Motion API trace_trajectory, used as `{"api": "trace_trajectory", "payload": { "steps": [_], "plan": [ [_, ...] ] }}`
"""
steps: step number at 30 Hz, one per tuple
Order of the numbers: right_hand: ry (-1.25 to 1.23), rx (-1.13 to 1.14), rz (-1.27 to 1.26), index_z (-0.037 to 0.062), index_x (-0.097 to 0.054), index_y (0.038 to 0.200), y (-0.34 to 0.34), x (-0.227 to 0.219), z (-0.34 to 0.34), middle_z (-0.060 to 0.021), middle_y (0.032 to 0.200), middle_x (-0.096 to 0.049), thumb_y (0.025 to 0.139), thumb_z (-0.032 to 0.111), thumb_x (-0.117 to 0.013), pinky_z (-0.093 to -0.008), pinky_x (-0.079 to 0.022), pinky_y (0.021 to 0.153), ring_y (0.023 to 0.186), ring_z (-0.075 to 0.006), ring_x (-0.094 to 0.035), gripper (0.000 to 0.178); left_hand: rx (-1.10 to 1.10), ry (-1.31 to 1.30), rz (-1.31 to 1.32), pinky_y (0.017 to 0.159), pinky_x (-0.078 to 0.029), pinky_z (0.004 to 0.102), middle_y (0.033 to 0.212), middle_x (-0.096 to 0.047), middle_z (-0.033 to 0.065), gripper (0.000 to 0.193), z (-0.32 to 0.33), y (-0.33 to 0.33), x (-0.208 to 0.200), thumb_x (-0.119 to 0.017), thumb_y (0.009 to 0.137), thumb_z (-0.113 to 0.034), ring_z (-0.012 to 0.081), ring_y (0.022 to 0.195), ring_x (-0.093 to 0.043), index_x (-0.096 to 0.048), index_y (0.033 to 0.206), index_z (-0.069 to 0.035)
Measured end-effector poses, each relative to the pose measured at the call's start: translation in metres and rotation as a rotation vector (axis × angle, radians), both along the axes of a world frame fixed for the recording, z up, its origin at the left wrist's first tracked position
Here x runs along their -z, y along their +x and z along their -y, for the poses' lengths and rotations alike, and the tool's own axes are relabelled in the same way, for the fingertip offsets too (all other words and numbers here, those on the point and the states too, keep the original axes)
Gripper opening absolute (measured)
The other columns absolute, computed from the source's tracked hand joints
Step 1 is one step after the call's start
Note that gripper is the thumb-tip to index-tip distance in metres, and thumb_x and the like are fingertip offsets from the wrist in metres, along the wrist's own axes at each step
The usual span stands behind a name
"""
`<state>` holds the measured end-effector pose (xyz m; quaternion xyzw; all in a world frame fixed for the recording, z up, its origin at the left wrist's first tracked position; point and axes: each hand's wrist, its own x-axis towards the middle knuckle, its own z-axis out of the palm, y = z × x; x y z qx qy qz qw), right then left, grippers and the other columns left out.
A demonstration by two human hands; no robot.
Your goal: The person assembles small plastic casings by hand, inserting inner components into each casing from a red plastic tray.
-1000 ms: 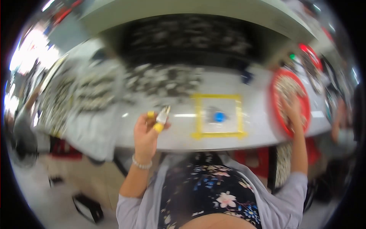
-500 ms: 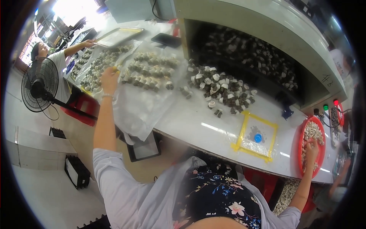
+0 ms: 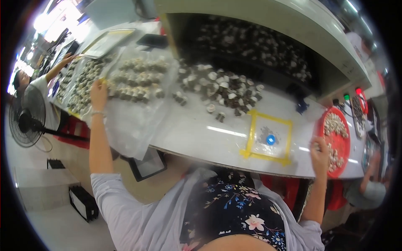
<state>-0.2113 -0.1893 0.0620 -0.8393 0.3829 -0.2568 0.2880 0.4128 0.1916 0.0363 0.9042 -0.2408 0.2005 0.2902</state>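
Observation:
My left hand [image 3: 99, 95] is at the left of the worktop, at the edge of a clear plastic sheet [image 3: 125, 127]. Its fingers are pinched together, with a yellow bit at the tips; what they hold is too small to make out. Rows of small dark-and-pale pieces [image 3: 136, 78] stand on the sheet beside it. Over on the right, my right hand [image 3: 319, 158] is closed, fingers curled, just left of a red basin [image 3: 347, 144]. Many small whitish pieces [image 3: 335, 125] lie in the basin. Whatever that hand holds is hidden.
A loose heap of black-and-white pieces [image 3: 228, 90] spills before a large machine opening [image 3: 259, 46]. Yellow tape [image 3: 268, 156] frames a square around a blue round item [image 3: 271, 139]. A tray [image 3: 104, 44], a dark flat device [image 3: 153, 40], a fan [image 3: 27, 115] and a co-worker [image 3: 46, 79] are leftward.
My right hand has come out of the red basin, leftward. My left hand stays at the rows, fingers still together. The whole view has shifted, moving the bench left and slightly up.

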Motion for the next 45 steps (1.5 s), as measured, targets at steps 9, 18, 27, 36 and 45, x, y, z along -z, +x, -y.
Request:
{"api": "trace_trajectory", "payload": {
  "steps": [9,18,27,36,45],
  "plan": [
    [-0.475,-0.119,-0.282,0.006,-0.057,0.082,0.031,0.027,-0.023,-0.0102,0.082,-0.056,0.068,0.006,-0.061,-0.0367,-0.045,0.062,0.074,-0.0287,-0.054,0.014,0.788,0.033,-0.212,0.08,-0.045,0.035,0.101,-0.058,0.0164,0.031,0.134,-0.241,-0.018,-0.065,0.071,-0.009,0.0298,0.092,-0.057,-0.057,0.1,-0.001],
    [-0.482,-0.124,-0.317,0.008,-0.058,0.102,0.016,0.026,-0.014,-0.0128,0.101,-0.055,0.07,0.018,-0.065,-0.0396,-0.041,0.083,0.098,-0.0308,-0.051,0.034,0.897,0.159,-0.139,0.08,-0.042,0.0376,0.113,-0.046,0.0173,0.031,0.183,-0.303,0.014,-0.064,0.07,-0.006,0.0301,0.091,-0.051,-0.055,0.099,0.0],
    [-0.41,-0.093,-0.189,0.0048,-0.062,0.085,0.012,0.015,-0.004,-0.0086,0.083,-0.057,0.068,0.018,-0.07,-0.0348,-0.043,0.069,0.078,-0.026,-0.053,0.024,0.805,0.089,-0.101,0.08,-0.042,0.0369,0.111,-0.047,0.0171,0.029,0.181,-0.315,0.019,-0.06,0.071,0.001,0.0305,0.093,-0.05,-0.054,0.1,0.001],
    [-0.434,-0.084,-0.336,0.0048,-0.062,0.079,0.031,0.015,-0.001,-0.0073,0.071,-0.058,0.066,0.01,-0.065,-0.0345,-0.045,0.065,0.073,-0.0237,-0.054,0.014,0.752,0.016,-0.334,0.076,-0.045,0.0338,0.1,-0.057,0.0125,0.028,0.172,-0.322,0.022,-0.06,0.073,0.001,0.0263,0.089,-0.055,-0.054,0.101,-0.001],
    [-0.333,-0.419,-0.409,0.0039,-0.063,0.082,0.044,0.0,-0.026,-0.0078,0.074,-0.055,0.069,0.007,-0.062,-0.0341,-0.045,0.065,0.073,-0.0234,-0.054,0.013,0.914,-0.77,-1.397,0.084,-0.047,0.027,0.104,-0.058,0.0089,0.032,0.179,-0.376,0.021,-0.059,0.075,0.012,0.015,0.095,-0.056,-0.054,0.106,0.003]
  ]
}}
